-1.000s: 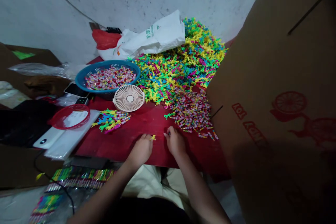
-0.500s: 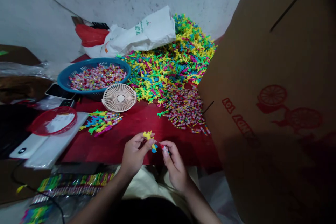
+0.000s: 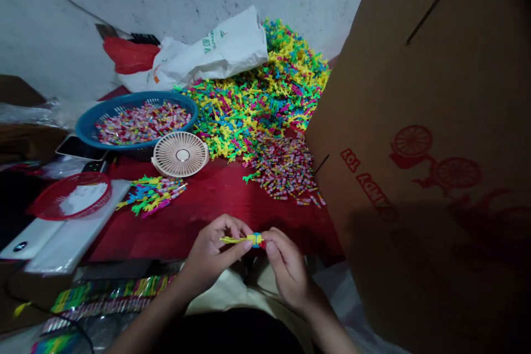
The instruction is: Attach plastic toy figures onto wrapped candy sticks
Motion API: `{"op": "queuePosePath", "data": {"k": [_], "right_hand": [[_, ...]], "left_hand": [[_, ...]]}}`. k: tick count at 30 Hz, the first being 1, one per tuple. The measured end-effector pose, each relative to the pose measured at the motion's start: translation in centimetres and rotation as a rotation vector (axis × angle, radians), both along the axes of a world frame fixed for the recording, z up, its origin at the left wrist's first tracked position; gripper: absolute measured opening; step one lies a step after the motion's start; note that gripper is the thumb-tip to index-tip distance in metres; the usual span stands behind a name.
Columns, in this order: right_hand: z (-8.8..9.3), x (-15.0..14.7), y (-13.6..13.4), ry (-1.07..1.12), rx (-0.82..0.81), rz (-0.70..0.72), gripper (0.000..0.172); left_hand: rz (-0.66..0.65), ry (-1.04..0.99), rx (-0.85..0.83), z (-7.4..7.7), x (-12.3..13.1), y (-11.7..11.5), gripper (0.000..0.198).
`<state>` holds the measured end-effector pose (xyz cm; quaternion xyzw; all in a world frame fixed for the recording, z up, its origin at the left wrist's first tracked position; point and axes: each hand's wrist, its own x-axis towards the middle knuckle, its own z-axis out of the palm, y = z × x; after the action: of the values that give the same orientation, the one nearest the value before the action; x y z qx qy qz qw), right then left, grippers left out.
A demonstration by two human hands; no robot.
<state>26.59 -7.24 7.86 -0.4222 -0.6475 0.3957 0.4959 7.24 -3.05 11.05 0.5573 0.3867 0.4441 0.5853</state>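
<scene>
My left hand (image 3: 211,251) pinches a small yellow plastic toy piece (image 3: 236,240) by its body, held level over the front edge of the red table (image 3: 215,204). My right hand (image 3: 286,265) is closed on a small wrapped candy (image 3: 257,240) and presses it against the blue end of the toy. Both hands meet just above my lap. A small heap of finished toy pieces (image 3: 151,194) lies to the left on the table.
A big pile of coloured plastic toys (image 3: 257,99) and a heap of wrapped candies (image 3: 284,168) cover the far table. A blue basket of candies (image 3: 136,121), a small fan (image 3: 180,154), a red basket (image 3: 68,196) and a tall cardboard box (image 3: 423,166) on the right surround the work spot.
Both hands lifted from the table toward my lap. The yellow toy has turned from upright to level, and the candy in my right hand now meets its end.
</scene>
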Motion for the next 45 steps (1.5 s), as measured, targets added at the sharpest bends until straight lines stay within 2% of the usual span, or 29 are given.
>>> {"op": "queuePosePath", "data": {"k": [5,13,17,22,26,32,41,45], "right_hand": [[0.4,0.7,0.1,0.029,-0.018,-0.059,0.022],[1.4,0.8,-0.2,-0.006,0.060,-0.105,0.020],[1.7,1.0,-0.3,-0.027,0.063,-0.083,0.019],[1.9,1.3,-0.3,-0.047,0.071,-0.103,0.019],[2.2,1.2,-0.4,-0.069,0.087,-0.087,0.017],[2.3,1.3,-0.6,-0.069,0.091,-0.111,0.018],[3.1,1.3,-0.9,-0.179,0.167,-0.107,0.017],[3.1,1.1,-0.9,-0.227,0.207,-0.116,0.017]], "left_hand": [[0.043,-0.014,0.049,0.9,0.0,-0.5,0.024],[0.053,-0.014,0.162,1.7,0.3,-0.9,0.015],[0.051,0.008,0.182,1.6,0.4,-1.0,0.013],[0.143,0.075,0.265,1.3,0.3,-1.2,0.015],[0.109,0.066,0.303,1.2,0.3,-1.2,0.017],[0.132,-0.001,0.374,1.5,0.5,-1.3,0.025],[0.114,0.049,0.490,2.1,0.5,-1.2,0.021],[0.096,0.074,0.486,1.9,0.5,-1.2,0.020]]}}
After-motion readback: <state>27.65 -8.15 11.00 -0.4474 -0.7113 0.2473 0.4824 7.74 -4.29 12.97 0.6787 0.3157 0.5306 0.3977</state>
